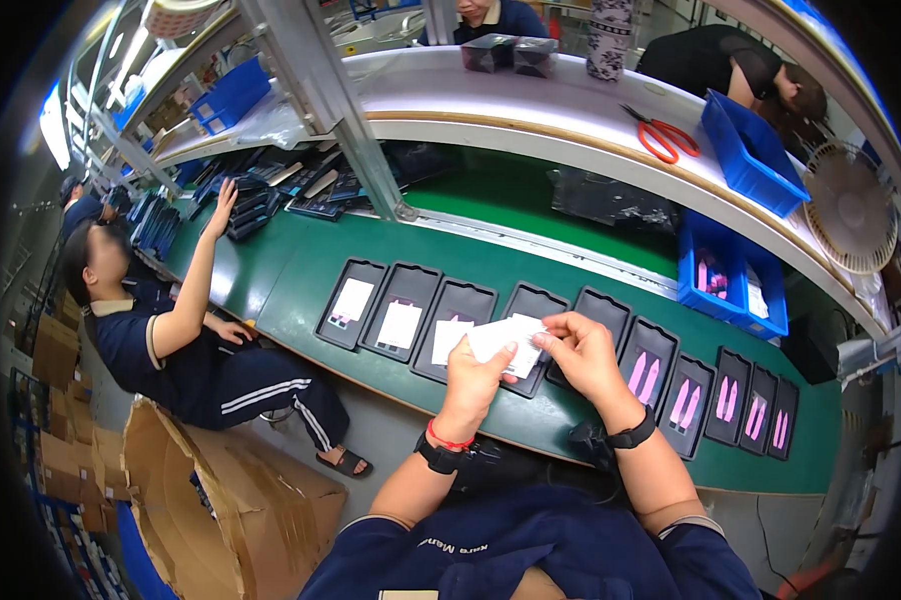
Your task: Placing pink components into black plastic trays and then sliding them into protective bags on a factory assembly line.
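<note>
My left hand [474, 375] and my right hand [583, 352] together hold a small stack of white cards [508, 337] above the green conveyor belt [301, 270]. Below them runs a row of black trays [401, 310]. The left trays each carry a white card [352, 300]. The trays to the right hold pink strips [646, 377]. The tray under my hands is partly hidden by the cards.
A seated person [171, 345] at my left reaches up to dark trays [256, 205] on the belt. Blue bins [726, 280] stand at the right, and red-handled scissors [663, 135] lie on the white shelf. An open cardboard box [221, 500] sits by my left knee.
</note>
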Demonstrator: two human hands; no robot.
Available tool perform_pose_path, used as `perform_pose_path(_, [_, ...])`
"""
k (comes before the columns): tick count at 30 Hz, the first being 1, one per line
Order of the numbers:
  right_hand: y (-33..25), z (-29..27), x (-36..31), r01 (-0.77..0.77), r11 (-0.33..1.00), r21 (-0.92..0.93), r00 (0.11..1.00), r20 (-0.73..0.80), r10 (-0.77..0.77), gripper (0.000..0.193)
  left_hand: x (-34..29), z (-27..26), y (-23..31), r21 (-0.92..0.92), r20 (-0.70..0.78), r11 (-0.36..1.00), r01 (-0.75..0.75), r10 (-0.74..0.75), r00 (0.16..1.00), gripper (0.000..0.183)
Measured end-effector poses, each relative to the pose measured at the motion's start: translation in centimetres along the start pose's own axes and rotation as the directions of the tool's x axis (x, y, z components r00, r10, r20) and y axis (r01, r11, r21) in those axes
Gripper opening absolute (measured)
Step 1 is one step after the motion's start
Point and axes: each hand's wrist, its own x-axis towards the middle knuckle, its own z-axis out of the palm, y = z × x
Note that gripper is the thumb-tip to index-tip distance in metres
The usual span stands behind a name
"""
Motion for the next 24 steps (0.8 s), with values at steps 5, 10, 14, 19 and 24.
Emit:
perform_pose_path(5, [3.4, -3.1, -0.3, -0.159, 0.919, 0.360, 0.986, 0.017, 0.163, 0.008, 0.5, 2.0, -0.5, -0.100, 0.147, 0.986, 0.135, -0.120, 0.982, 0.029])
perform_pose_path(10, [4.5, -4.2, -0.5, -0.117, 0.981, -0.154, 0.992, -0.060, 0.109, 0.016, 0.6, 3.0, -1.3, -0.030, 0.161, 0.990, 0.139, -0.132, 0.978, 0.026])
perform_pose_path(14, [4.7, -3.6, -0.1, 0.260, 0.880, -0.397, 0.859, -0.320, -0.398, 0.022, 0.2, 4.7, -1.3, -0.037, 0.149, 0.990, 0.139, -0.132, 0.980, 0.024])
perform_pose_path(19, [2.8, -5.3, -1.3, -0.185, 0.958, 0.220, 0.983, 0.033, 0.183, 0.017, -0.1, 6.4, -2.4, 0.027, 0.216, 0.990, 0.139, -0.142, 0.966, 0.027])
perform_pose_path(24, [4.9, -6.9, -2.7, -0.133, 0.876, 0.463, 0.990, 0.015, 0.142, 0.012, -0.3, 7.8, -3.0, -0.042, 0.323, 0.970, 0.237, -0.212, 0.922, 0.024])
